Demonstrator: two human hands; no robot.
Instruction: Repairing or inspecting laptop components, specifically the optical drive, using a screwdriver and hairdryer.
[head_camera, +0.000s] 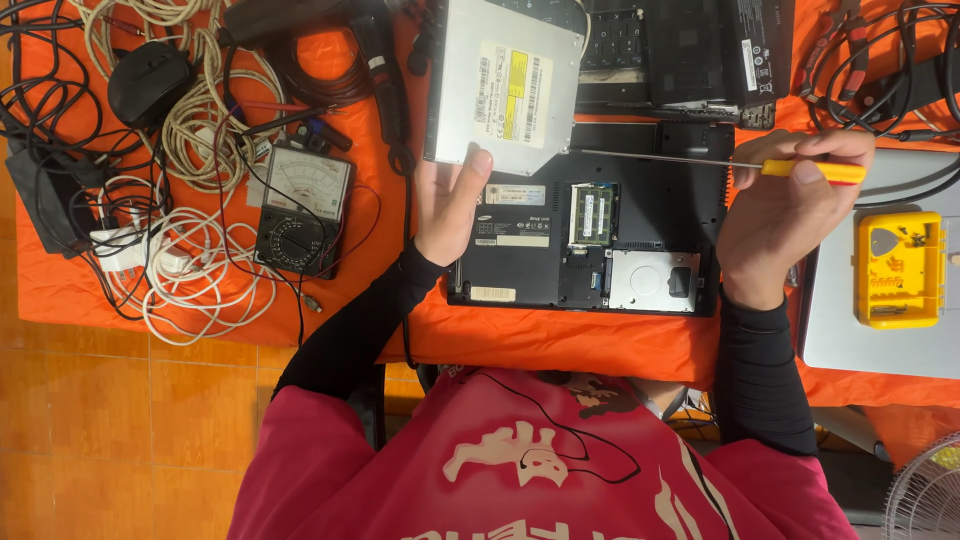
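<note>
Already out: the silver disc drive (505, 85), lifted in the left hand (452, 200) above the opened black laptop (590, 235) on the orange desk (560, 345); its fingers pinch the drive's lower edge. Right hand (785, 215) fingers curl around one yellow screwdriver (715, 163), shaft lying over the laptop. Bottom panel is off; memory stick and hard-disk bay sit exposed, not removed. Counted: one meter (303, 208), one yellow bit case (900, 268), one mouse (148, 82).

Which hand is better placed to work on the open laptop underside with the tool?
Right, probably: the right hand already grips the screwdriver, while the left hand holds the silver optical drive.
</note>
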